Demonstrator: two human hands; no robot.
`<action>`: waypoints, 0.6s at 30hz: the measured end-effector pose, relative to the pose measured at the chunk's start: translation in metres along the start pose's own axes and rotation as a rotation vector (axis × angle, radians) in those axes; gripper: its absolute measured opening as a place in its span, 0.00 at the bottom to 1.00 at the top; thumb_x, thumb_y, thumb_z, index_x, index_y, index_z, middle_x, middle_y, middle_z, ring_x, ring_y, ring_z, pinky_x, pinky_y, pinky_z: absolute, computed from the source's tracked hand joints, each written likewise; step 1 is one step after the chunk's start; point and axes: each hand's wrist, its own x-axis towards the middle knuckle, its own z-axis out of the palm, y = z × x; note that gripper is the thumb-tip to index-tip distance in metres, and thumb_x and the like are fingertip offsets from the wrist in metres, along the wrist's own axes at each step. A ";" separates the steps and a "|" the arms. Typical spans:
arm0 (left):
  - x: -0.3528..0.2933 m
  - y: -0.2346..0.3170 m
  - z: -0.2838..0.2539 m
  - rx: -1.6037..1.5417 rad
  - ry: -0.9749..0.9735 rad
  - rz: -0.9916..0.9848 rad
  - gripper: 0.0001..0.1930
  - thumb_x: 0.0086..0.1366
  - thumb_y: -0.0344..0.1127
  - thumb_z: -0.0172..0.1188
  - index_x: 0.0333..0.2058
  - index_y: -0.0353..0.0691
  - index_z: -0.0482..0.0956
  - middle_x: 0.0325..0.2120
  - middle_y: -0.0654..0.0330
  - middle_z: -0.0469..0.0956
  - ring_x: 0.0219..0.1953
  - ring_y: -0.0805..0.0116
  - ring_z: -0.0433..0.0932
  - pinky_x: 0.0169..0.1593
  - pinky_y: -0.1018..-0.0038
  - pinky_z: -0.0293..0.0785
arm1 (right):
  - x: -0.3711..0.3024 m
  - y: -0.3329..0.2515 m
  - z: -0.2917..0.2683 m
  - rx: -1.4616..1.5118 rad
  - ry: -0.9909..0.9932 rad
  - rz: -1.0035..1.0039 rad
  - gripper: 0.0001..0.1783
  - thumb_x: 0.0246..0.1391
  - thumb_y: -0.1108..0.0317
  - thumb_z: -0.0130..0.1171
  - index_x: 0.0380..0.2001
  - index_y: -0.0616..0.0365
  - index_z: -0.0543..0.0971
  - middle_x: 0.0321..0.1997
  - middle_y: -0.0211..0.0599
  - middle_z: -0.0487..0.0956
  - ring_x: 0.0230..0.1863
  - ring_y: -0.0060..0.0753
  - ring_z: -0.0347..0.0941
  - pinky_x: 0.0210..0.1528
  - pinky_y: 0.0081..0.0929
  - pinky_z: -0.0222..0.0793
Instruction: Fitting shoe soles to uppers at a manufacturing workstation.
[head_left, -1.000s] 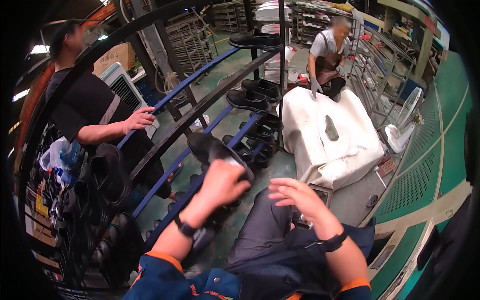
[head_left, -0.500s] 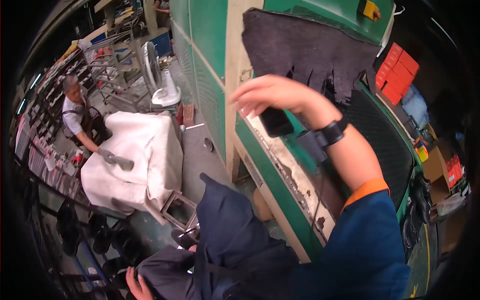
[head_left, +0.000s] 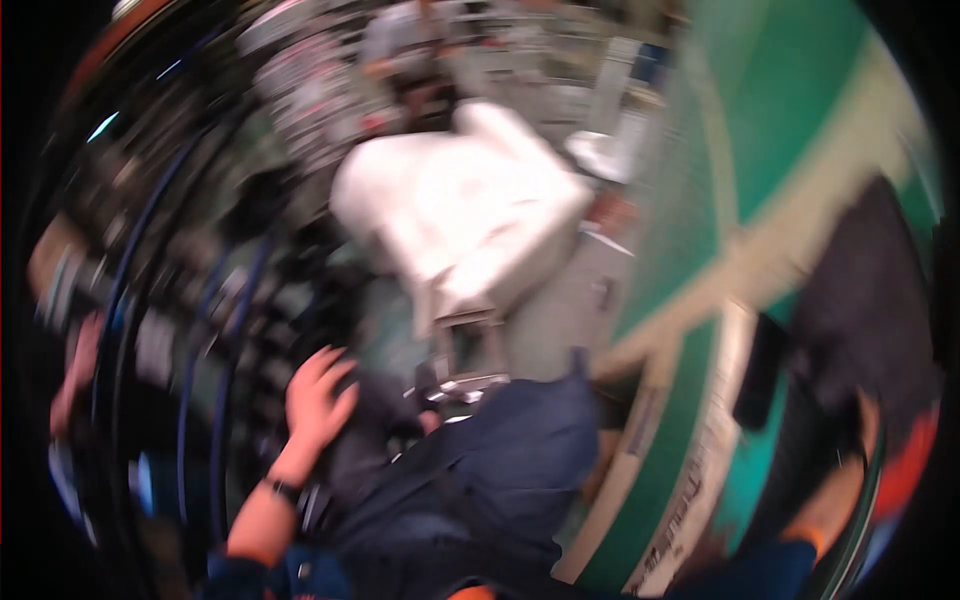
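My left hand (head_left: 320,397) is raised beside my dark trousers and apron (head_left: 480,450), its fingers spread with nothing in them. Beyond it is a rack with blue rails (head_left: 232,385), where dark shapes are smeared by motion. At the right edge, my right hand (head_left: 868,425) reaches toward a dark hanging sheet (head_left: 855,285) on the green machine (head_left: 690,440). Its fingers are blurred, and whether they grip the sheet cannot be made out. Close to the sheet is a black block (head_left: 762,372) on the machine's pale front edge.
A table under a white cloth (head_left: 460,200) stands ahead, with a co-worker (head_left: 410,50) behind it. A white fan base (head_left: 600,155) is on the floor beyond. A metal frame (head_left: 470,345) juts out near my knees. Green panels (head_left: 770,110) rise on the right.
My view has swung left, shifting the white table toward the middle. My left hand has risen into fuller view. My right arm has gone from over the machine to the lower right edge.
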 end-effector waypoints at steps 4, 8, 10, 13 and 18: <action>0.004 -0.002 0.026 -0.003 0.032 0.025 0.18 0.54 0.40 0.64 0.44 0.44 0.82 0.52 0.53 0.77 0.60 0.49 0.71 0.62 0.56 0.67 | 0.093 -0.154 0.215 0.128 -0.346 -0.323 0.38 0.58 0.54 0.62 0.64 0.67 0.67 0.66 0.49 0.69 0.67 0.36 0.64 0.69 0.34 0.59; -0.009 0.005 0.018 -0.013 0.061 -0.031 0.18 0.54 0.40 0.63 0.44 0.45 0.82 0.52 0.55 0.76 0.61 0.52 0.69 0.63 0.55 0.65 | 0.075 -0.244 0.314 0.231 -0.497 -0.489 0.37 0.59 0.54 0.60 0.65 0.66 0.66 0.67 0.49 0.68 0.67 0.36 0.64 0.70 0.34 0.58; -0.016 0.002 0.015 -0.016 0.072 -0.050 0.18 0.54 0.40 0.63 0.45 0.45 0.82 0.53 0.55 0.75 0.61 0.52 0.69 0.63 0.55 0.65 | 0.058 -0.260 0.331 0.259 -0.526 -0.529 0.36 0.60 0.55 0.59 0.65 0.65 0.65 0.68 0.49 0.68 0.67 0.36 0.63 0.70 0.34 0.58; -0.018 -0.006 0.015 -0.091 0.073 -0.033 0.19 0.55 0.41 0.63 0.46 0.46 0.81 0.54 0.55 0.75 0.62 0.51 0.68 0.65 0.54 0.61 | 0.028 -0.293 0.343 0.302 -0.539 -0.602 0.35 0.61 0.55 0.57 0.66 0.65 0.65 0.68 0.48 0.67 0.68 0.36 0.63 0.71 0.34 0.57; -0.016 -0.023 0.013 -0.236 0.015 -0.064 0.17 0.58 0.41 0.60 0.46 0.45 0.81 0.50 0.58 0.78 0.59 0.56 0.72 0.66 0.52 0.60 | -0.080 -0.351 0.351 0.378 -0.525 -0.698 0.34 0.63 0.56 0.54 0.67 0.64 0.63 0.69 0.48 0.66 0.68 0.36 0.62 0.71 0.33 0.56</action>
